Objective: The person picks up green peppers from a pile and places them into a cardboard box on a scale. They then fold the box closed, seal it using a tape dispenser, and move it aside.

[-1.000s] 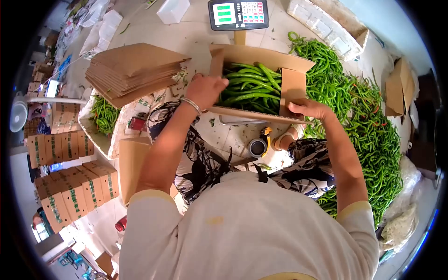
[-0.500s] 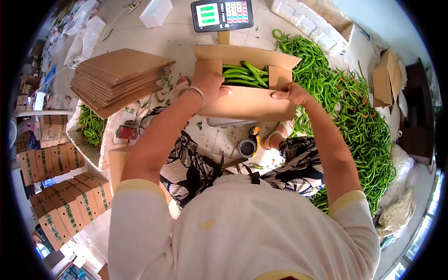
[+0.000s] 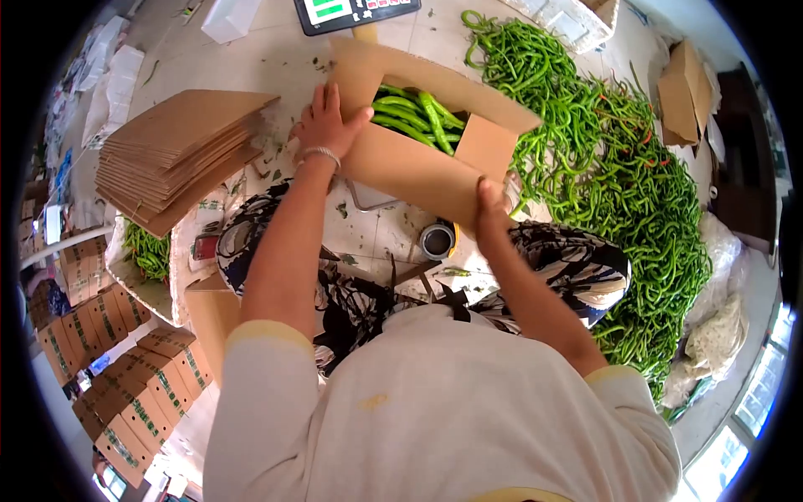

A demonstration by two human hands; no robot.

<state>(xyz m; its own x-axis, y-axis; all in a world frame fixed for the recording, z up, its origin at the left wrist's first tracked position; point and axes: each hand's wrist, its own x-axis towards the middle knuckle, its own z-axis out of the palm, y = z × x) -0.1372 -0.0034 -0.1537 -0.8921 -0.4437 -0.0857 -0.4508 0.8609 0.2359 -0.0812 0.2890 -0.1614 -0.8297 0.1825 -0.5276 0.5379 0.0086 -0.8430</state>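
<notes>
An open cardboard box (image 3: 410,171) of long green peppers (image 3: 418,117) is between my hands, turned at a slant with its flaps standing up. My left hand (image 3: 330,125) presses on its left end, fingers spread along the cardboard and thumb at the near rim. At the near right corner, my right hand (image 3: 492,213) grips the box, its fingers partly hidden underneath. A digital scale (image 3: 360,10) shows just beyond the box, cut off by the top of the view. A tape roll in a dispenser (image 3: 437,241) lies on the floor between my legs.
Flattened cartons (image 3: 180,151) are stacked at the left above a white crate of peppers (image 3: 146,251). A large heap of green peppers (image 3: 627,209) covers the floor at the right. Packed boxes (image 3: 150,385) stand at the lower left; a foam crate (image 3: 577,25) is at the far right.
The box has swung from square to slanted, its right end nearer to me. My left hand has shifted from the near rim to the left end; my right hand has moved down to the corner.
</notes>
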